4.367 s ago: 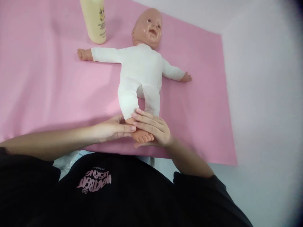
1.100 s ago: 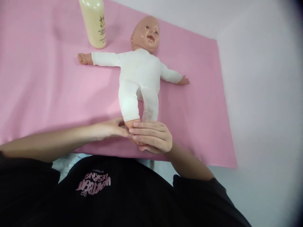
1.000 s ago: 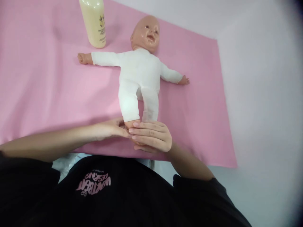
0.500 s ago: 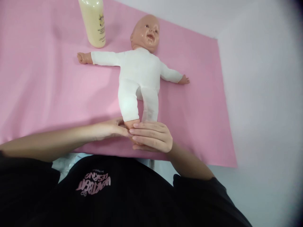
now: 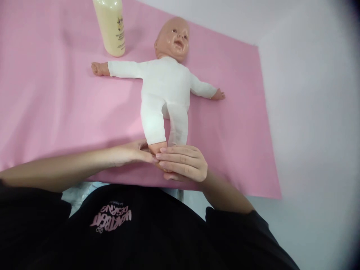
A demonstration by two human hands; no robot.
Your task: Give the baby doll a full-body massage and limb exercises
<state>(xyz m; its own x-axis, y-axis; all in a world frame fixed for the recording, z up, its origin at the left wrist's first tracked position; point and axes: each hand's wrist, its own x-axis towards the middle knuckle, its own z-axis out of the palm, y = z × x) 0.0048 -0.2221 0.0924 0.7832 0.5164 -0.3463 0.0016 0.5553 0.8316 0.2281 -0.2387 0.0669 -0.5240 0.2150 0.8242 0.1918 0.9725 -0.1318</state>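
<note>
A baby doll [image 5: 165, 84] with a white cloth body lies on its back on a pink sheet [image 5: 230, 142], head away from me and arms spread. My left hand [image 5: 133, 153] grips the doll's foot [image 5: 157, 148] at the picture's left, thumb on top and the other fingers mostly hidden beneath. Across the front of that same foot, my right hand [image 5: 185, 163] is wrapped with its fingers close together, covering most of the toes. The doll's other foot is hidden behind my right hand.
A pale yellow bottle [image 5: 111, 30] with dark print stands on the sheet near the doll's outstretched arm, its top cut off by the picture edge. The sheet's near edge runs just in front of my black shirt [image 5: 140, 232]. White surface lies beyond its right edge.
My right hand has shifted slightly to the right along the foot, and its thumb has moved right too. My left hand keeps its hold. The doll and bottle are practically still.
</note>
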